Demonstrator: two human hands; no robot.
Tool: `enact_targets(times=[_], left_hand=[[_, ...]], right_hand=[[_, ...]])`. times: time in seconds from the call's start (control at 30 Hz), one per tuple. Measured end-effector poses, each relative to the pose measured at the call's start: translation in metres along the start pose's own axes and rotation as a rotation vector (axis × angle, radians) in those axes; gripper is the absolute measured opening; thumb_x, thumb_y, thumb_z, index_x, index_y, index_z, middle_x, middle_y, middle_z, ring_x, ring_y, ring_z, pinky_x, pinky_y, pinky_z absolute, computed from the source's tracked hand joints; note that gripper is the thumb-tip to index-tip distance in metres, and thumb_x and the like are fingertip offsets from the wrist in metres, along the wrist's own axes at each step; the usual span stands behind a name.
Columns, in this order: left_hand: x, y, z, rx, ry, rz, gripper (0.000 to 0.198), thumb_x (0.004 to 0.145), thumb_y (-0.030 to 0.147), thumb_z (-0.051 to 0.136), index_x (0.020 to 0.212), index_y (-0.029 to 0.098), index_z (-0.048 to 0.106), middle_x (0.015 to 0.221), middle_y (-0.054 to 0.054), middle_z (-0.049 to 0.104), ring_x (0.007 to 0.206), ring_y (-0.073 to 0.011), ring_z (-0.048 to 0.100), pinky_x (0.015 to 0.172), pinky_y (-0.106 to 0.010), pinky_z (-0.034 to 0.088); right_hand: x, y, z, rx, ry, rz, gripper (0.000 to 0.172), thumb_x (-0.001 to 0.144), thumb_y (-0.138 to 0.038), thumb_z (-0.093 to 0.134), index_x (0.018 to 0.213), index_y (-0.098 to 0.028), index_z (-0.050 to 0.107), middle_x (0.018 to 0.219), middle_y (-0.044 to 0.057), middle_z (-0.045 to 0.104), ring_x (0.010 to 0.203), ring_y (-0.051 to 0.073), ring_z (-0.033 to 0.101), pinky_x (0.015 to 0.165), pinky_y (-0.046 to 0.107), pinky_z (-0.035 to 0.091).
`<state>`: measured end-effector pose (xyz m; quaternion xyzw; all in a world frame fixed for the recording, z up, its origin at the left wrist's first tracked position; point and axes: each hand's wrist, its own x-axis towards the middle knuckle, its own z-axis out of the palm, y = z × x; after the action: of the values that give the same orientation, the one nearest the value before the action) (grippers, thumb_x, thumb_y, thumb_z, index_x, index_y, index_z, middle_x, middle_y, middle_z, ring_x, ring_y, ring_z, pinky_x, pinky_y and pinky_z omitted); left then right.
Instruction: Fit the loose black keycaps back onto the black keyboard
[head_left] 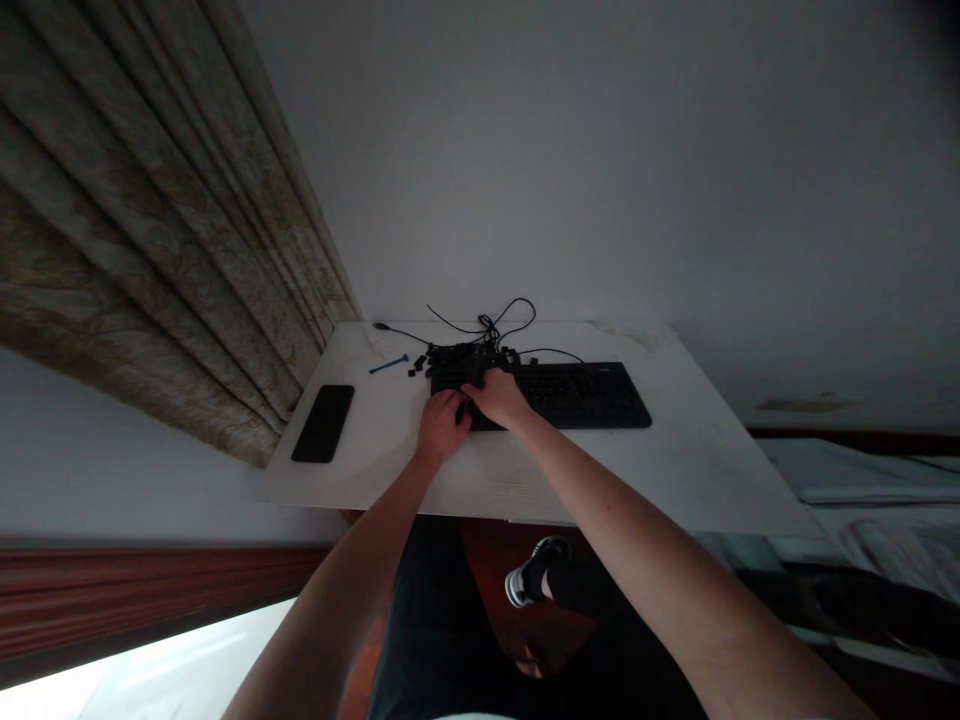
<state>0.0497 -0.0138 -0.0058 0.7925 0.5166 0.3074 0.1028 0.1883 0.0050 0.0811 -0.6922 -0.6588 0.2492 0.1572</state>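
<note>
A black keyboard (592,396) lies on the white table, its left part partly covered by my hands. My left hand (444,425) rests at the keyboard's lower left edge with its fingers curled together. Just right of it, my right hand (496,397) is over the keys, thumb pointing left and the other fingers folded. Both hands meet over the same small spot; whatever their fingertips hold is too small and dark to make out. Behind the keyboard's left end is a heap of loose black keycaps (450,354), with a few scattered (417,367) farther left.
A black cable (517,303) loops behind the keyboard against the wall, its plug (381,326) at the left. A thin blue tool (389,364) and a black phone (323,424) lie on the left of the white table (697,470). A patterned curtain (225,220) hangs beside the table.
</note>
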Motion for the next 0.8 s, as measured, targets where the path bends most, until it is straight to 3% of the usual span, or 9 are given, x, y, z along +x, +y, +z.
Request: enact_targets(times=[0.2,0.37,0.47,0.8], left_hand=[[0.001,-0.002,0.002,0.028,-0.002,0.000,0.019,0.090,0.015,0.058,0.106,0.019,0.067,0.105,-0.009,0.068,0.107,-0.0262,0.061,0.096,-0.042,0.050],[0.003,-0.001,0.000,0.022,-0.033,-0.011,0.018,0.094,0.017,0.056,0.109,0.017,0.066,0.105,-0.010,0.068,0.107,-0.0256,0.060,0.096,-0.041,0.049],[0.004,0.002,-0.003,0.061,-0.061,-0.023,0.016,0.095,0.020,0.056,0.108,0.018,0.066,0.104,-0.009,0.068,0.107,-0.0260,0.060,0.095,-0.041,0.047],[0.005,0.006,-0.005,0.173,-0.146,-0.058,0.029,0.100,0.024,0.048,0.124,0.019,0.062,0.114,-0.011,0.066,0.113,-0.0273,0.057,0.095,-0.041,0.045]], right_hand=[[0.005,0.004,0.001,0.060,-0.036,-0.129,0.019,0.090,-0.027,0.066,0.097,-0.012,0.076,0.097,0.015,0.076,0.096,0.025,0.072,0.079,0.027,0.051],[0.005,0.028,0.011,0.301,-0.028,-0.250,0.016,0.092,-0.024,0.061,0.090,-0.016,0.075,0.082,0.006,0.076,0.075,0.017,0.072,0.071,0.024,0.051],[0.003,0.035,0.016,0.389,0.006,-0.259,0.017,0.093,-0.024,0.060,0.090,-0.017,0.075,0.080,0.004,0.076,0.074,0.017,0.072,0.069,0.024,0.052],[-0.011,0.021,0.017,0.081,0.107,-0.339,0.015,0.092,-0.029,0.065,0.094,-0.018,0.075,0.093,0.008,0.076,0.087,0.023,0.073,0.076,0.028,0.050]])
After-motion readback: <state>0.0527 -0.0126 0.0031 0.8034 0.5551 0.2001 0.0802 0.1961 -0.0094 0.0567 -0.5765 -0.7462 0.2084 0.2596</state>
